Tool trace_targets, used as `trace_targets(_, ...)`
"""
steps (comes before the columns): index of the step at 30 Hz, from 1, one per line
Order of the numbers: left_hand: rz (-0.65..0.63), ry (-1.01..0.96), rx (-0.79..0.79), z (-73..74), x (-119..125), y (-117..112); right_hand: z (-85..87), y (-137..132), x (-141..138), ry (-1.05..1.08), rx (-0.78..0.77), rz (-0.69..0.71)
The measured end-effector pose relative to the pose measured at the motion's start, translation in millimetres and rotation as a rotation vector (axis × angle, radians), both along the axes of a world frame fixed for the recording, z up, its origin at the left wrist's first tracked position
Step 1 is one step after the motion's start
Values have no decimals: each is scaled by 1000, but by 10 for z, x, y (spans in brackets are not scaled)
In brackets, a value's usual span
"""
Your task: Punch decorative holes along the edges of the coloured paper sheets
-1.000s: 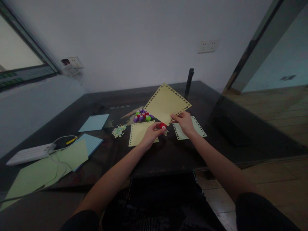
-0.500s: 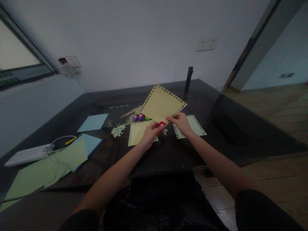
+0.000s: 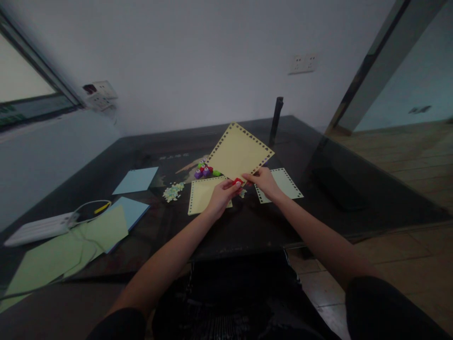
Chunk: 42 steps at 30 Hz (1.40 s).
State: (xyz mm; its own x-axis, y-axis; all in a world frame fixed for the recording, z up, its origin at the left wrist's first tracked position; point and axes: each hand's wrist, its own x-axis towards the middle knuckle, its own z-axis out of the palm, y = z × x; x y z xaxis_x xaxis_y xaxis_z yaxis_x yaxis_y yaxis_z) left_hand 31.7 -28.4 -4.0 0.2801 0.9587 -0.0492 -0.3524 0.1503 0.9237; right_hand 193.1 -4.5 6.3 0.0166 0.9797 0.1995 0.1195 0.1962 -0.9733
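Observation:
A yellow sheet of paper (image 3: 240, 148), punched with small holes along its edges, is held up tilted above the table. My right hand (image 3: 264, 182) pinches its lower right edge. My left hand (image 3: 222, 193) is closed on a small red craft punch (image 3: 238, 182) at the sheet's lowest corner. Below lie another yellow sheet (image 3: 201, 196) with punched edges, partly covered by my left hand, and a pale punched sheet (image 3: 285, 186) to the right. Several coloured punches (image 3: 203, 170) sit behind, and a pile of paper cut-outs (image 3: 173, 191) lies at the left.
On the dark table (image 3: 226, 241) lie a blue sheet (image 3: 136, 180), green sheets (image 3: 71, 250) over blue paper (image 3: 132, 212), and a white power strip (image 3: 38, 229) with a cable. A black upright object (image 3: 276, 121) stands at the back; a dark flat object (image 3: 338, 189) lies at the right.
The held sheet and both hands stay almost in place. My right hand has shifted very slightly along the sheet's edge; the view has moved a little.

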Motion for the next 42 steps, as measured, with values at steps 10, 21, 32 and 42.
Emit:
trace_targets(10, -2, 5, -6, 5, 8, -14, -34, 8, -15, 64, -19, 5)
trace_targets(21, 5, 34, 10, 0, 25, -28, -51, 8, 4, -16, 13, -10)
trace_targets(32, 14, 63, 0, 6, 22, -19, -23, -12, -15, 4, 25, -16)
trace_targets(42, 38, 68, -7, 22, 30, -30, -12, -15, -21, 25, 12, 14)
